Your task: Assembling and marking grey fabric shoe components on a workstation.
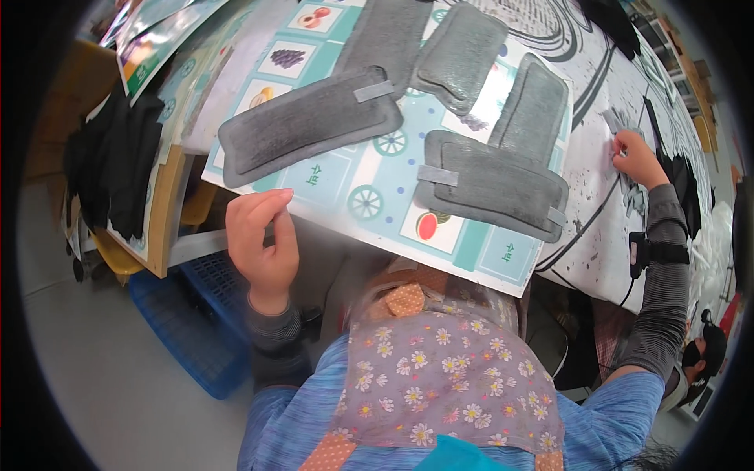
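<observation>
1. Far left, black cloths (pixel 114 169) hang in a bunch, with a blue basket (pixel 188 330) below them on the right.
2. The left hand (pixel 263 243) is raised just beside the near edge of the printed sheet (pixel 377 228); its grip is loose, thumb apart from the bent fingers, nothing seen in it.
3. Nearest that hand, the left grey pad (pixel 310 125) lies aslant on the sheet, a pale tab (pixel 373 91) across its right end.
4. That end rests over the upper grey pad (pixel 381 39); the middle grey pad (pixel 463 59) lies to the right, their edges meeting.
5. The lower grey pad (pixel 495 188) carries a tab at each end and covers the lower end of the right grey pad (pixel 536 102).
6. Right of the sheet stretches the table (pixel 601 224), its white cover marked with black lines.
7. The right hand (pixel 638 161) reaches to small grey strips (pixel 633 202) on the table, fingertips bunched together; I cannot tell whether its grip has one.
8. Beyond that hand lies more black cloth (pixel 682 184).
</observation>
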`<action>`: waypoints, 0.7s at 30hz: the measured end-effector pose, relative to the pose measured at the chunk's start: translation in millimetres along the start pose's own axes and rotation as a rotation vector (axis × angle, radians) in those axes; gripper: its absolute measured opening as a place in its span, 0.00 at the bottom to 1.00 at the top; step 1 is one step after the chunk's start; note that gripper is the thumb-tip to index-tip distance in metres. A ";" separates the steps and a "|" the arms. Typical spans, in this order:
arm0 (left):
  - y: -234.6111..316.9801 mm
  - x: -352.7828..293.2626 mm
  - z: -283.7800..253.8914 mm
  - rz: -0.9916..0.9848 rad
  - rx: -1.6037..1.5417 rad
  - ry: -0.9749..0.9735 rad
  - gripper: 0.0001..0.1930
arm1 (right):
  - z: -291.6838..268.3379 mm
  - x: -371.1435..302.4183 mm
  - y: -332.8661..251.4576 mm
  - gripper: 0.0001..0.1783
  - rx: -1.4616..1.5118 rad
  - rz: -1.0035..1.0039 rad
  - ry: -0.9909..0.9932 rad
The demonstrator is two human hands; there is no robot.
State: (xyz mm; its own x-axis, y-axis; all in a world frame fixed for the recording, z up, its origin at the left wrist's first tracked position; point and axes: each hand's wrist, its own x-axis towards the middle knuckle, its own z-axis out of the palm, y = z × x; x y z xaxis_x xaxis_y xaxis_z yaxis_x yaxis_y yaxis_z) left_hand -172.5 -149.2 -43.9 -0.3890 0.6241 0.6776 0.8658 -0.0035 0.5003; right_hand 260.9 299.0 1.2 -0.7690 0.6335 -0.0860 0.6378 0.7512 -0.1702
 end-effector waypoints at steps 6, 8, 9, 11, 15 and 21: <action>-15.0 -2.7 -10.6 -0.018 -0.010 0.063 0.11 | -28.5 26.7 7.6 0.07 -0.159 0.177 0.251; -22.5 -5.2 -14.6 -0.026 -0.001 0.095 0.12 | -37.3 41.3 -12.4 0.07 -0.245 0.139 0.278; -24.7 -6.9 -18.1 -0.037 0.016 0.098 0.12 | -39.7 49.6 -27.9 0.06 -0.266 0.205 0.284; -27.4 -9.0 -21.7 -0.066 0.007 0.132 0.12 | -49.3 63.6 -44.4 0.05 -0.290 0.264 0.292; -33.2 -13.7 -24.0 -0.110 -0.003 0.160 0.12 | -67.5 96.2 -66.1 0.07 -0.567 0.152 0.435; -37.9 -24.7 -36.6 -0.161 -0.054 0.136 0.09 | -60.4 132.7 -183.1 0.07 0.179 0.089 0.271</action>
State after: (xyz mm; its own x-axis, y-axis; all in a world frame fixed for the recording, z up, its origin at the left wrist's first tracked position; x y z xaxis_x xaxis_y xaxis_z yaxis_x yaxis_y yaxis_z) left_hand -207.2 -193.1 -59.8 -0.5628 0.5087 0.6516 0.7725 0.0432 0.6335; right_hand 44.6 256.7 80.3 -0.6559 0.7394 0.1515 0.6656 0.6613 -0.3459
